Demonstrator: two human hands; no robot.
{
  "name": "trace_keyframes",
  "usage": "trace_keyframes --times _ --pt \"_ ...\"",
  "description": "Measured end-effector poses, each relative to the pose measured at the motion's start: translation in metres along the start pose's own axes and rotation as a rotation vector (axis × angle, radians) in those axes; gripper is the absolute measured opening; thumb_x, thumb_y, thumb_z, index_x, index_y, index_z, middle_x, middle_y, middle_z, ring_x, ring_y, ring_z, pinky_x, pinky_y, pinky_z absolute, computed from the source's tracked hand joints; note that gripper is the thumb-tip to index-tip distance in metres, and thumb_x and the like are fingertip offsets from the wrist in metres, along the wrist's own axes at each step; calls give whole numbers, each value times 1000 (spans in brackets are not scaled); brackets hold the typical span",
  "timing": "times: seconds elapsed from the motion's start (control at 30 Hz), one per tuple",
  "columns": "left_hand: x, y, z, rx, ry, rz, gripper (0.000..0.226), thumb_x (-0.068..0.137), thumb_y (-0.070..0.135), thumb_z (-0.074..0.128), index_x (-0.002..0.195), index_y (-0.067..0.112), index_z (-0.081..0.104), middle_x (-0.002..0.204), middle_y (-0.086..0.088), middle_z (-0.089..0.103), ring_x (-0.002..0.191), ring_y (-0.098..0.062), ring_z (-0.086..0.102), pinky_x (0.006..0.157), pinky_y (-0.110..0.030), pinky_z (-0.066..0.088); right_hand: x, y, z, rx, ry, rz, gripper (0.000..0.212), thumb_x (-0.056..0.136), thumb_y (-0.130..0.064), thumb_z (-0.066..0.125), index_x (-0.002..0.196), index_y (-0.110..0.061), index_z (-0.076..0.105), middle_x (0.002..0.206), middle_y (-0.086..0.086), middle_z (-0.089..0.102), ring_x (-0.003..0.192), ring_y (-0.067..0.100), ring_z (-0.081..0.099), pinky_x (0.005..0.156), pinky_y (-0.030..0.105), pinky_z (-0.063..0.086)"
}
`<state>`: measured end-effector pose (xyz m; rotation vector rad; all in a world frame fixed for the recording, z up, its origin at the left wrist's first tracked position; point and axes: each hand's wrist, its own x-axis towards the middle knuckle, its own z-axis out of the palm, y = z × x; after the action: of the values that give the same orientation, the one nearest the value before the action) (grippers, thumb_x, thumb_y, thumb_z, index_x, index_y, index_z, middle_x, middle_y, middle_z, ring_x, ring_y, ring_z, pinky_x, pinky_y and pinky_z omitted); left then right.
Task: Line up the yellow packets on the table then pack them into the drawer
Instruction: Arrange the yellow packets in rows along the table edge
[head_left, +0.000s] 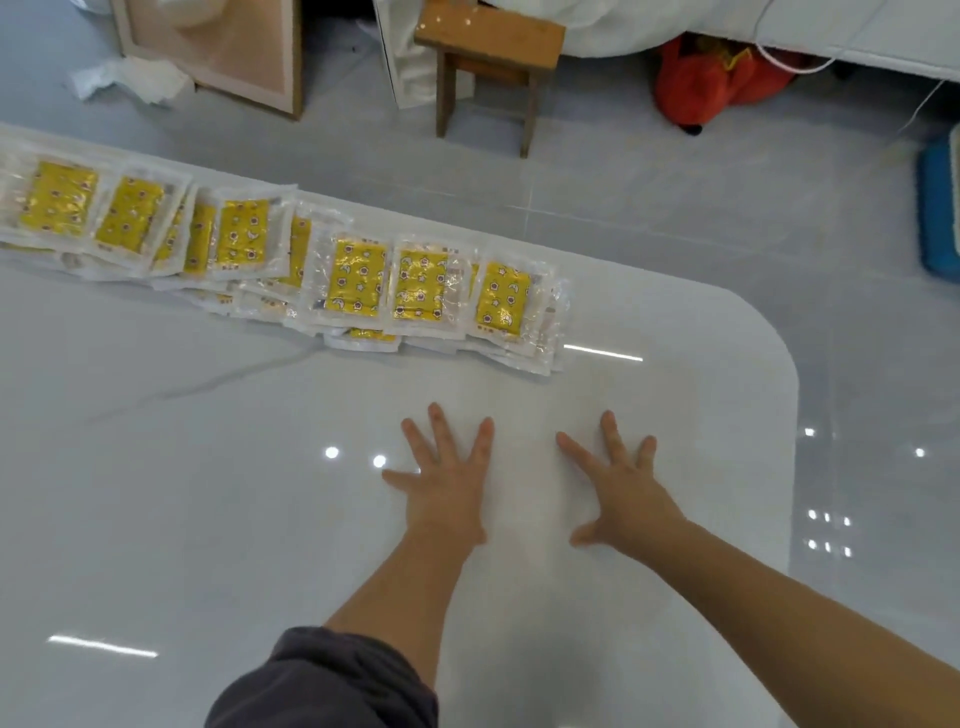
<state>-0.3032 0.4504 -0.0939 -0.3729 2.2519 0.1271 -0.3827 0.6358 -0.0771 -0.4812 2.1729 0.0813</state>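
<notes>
The left hand (447, 483) and right hand (623, 488) are spread wide over the shiny white table (182, 493), holding nothing. The yellow packets (358, 278) sit in a row along its far edge. Behind, a wooden stool (488, 36) stands on the grey floor (675, 182).

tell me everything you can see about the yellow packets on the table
The yellow packets are flat clear-plastic pouches with white edges, each holding a yellow insert printed with stars and moons. They lie face up in a rough, overlapping row along the far edge of the glossy white table, more stacked beneath, running from the left of view to near the rounded corner. Neither the left hand nor the right hand touches them.
</notes>
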Motion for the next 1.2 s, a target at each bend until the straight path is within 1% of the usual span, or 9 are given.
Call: trace_keyframes --times 0.13,0.3,0.57,0.73,0.83,0.97,1.07,1.1,1.2 --pt "4 3 1 -34 8 -53 137 67 44 83 142 39 -32 147 -25 -39 136 -56 -24 99 -71 31 21 48 -42 -160 122 -45 116 74 -45 78 145 -52 -13 153 -6 -35 144 42 -17 104 65 31" --pt "5 7 -1 6 15 -123 143 61 48 85 140 42 -34 147 -23 -39 139 -53 -20 98 -66 36 52 88 -90 -223 27 -55 134 65 -26 87 140 -57 -20 148 -7 -44 140 47 -23 102 72 22" --pt "0 18 -12 37 3 -123 138 65 55 80 144 35 -31 150 -24 -33 140 -53 -13 100 -55 41 60 94 -93 -229 -6 -86 138 63 -27 89 136 -61 -23 144 -10 -48 139 49 -25 101 71 25" --pt "4 98 -19 -162 65 -82 128 72 54 75 145 36 -28 153 -14 -35 142 -47 -17 103 -58 36 60 97 -98 -249 -20 -112 136 63 -32 88 137 -60 -21 145 -9 -48 138 48 -26 100 72 26" --pt "20 152 -36 -281 54 -139 128 73 55 74 144 38 -30 151 -15 -38 140 -51 -21 101 -65 34 64 101 -101 -291 -35 -158 131 67 -35 85 138 -59 -22 144 -8 -48 137 50 -27 99 71 31" --pt "31 174 -45 -308 24 -271 132 71 48 79 143 37 -31 150 -18 -38 139 -54 -19 98 -65 36 75 118 -123 -498 -47 -316 116 78 -29 78 143 -56 -14 151 -5 -39 139 55 -11 97 52 47" --pt "30 179 -51 -306 1 -330 135 70 42 81 143 36 -31 151 -18 -36 140 -52 -18 97 -62 40 88 135 -156 -759 6 -456 103 85 -29 72 149 -45 -7 158 -6 -24 141 43 20 100 44 41" --pt "31 183 -53 -309 -7 -350 135 70 39 82 144 35 -31 150 -19 -36 140 -52 -16 97 -60 42 94 140 -167 -820 14 -483 105 84 -31 73 150 -43 -9 159 -8 -23 143 39 19 104 46 38" --pt "35 190 -58 -303 -11 -410 136 71 31 83 144 33 -32 150 -21 -35 141 -53 -13 95 -55 46 113 154 -191 -908 -38 -563 117 79 -30 78 147 -45 -16 155 -12 -30 147 34 -9 112 49 30"
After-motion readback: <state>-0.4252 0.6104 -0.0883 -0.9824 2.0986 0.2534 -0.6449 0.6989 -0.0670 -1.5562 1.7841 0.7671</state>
